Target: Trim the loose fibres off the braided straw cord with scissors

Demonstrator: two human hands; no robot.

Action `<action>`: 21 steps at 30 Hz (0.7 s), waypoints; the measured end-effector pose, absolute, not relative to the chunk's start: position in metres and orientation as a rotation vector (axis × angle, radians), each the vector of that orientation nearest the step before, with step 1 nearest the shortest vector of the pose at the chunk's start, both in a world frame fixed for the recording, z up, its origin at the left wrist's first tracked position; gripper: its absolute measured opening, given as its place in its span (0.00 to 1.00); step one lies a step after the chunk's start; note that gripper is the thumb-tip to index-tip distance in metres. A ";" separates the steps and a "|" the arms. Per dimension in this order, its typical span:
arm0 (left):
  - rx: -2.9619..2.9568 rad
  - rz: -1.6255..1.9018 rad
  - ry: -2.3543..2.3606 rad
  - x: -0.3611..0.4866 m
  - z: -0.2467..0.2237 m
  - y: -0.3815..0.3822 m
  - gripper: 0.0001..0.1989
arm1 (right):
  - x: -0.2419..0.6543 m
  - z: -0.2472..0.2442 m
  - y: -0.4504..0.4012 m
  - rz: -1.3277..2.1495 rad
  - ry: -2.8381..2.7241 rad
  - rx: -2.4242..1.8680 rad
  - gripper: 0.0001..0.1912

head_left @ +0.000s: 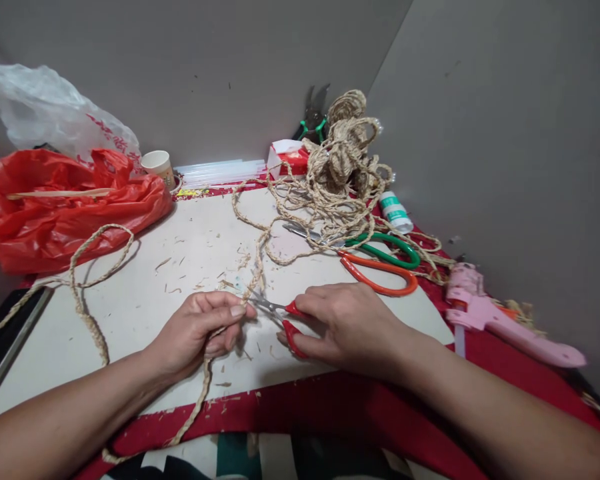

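Red-handled scissors [294, 339], apparently parted, fill the curled right hand [353, 327]; the left hand [195, 333] pinches braided cord [205, 388] above the white board [200, 227]. Trimming seems in hand; cutting calls for taut cord.

The cord [206, 378] is pale straw-tan, as are the coils [339, 167]; the small scissors [274, 308] have red handles and grey blades; one large handle loop [397, 247] is green, another [380, 277] orange; the glue gun [510, 330] is pink; the bottle [396, 213] is white with green bands; the tied bag [75, 223] is orange-red, the translucent bag [55, 100] whitish with red print; the board [145, 283] is off-white, the cloth [405, 417] deep red.
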State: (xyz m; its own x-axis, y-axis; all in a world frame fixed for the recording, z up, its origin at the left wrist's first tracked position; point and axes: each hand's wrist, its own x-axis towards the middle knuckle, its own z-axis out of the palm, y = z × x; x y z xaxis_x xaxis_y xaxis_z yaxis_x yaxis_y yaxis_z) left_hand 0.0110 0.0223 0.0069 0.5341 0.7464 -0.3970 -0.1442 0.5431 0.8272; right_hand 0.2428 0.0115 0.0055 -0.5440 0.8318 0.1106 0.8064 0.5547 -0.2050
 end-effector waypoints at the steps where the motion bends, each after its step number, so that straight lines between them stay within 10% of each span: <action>1: 0.834 0.609 0.841 0.011 0.007 0.022 0.08 | 0.244 0.005 0.012 0.187 -2.592 -1.392 0.14; 21: 0.932 0.554 0.911 0.011 0.004 0.020 0.11 | 0.242 0.010 0.007 0.149 -2.704 -1.448 0.13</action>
State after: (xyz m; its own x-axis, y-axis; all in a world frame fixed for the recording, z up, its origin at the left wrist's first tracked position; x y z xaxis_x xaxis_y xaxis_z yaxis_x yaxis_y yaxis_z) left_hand 0.0109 0.0201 0.0036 0.5209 0.7446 -0.4175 -0.0283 0.5038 0.8634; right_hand 0.2419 0.0069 0.0103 -0.5533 0.8328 0.0165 0.8259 0.5511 -0.1188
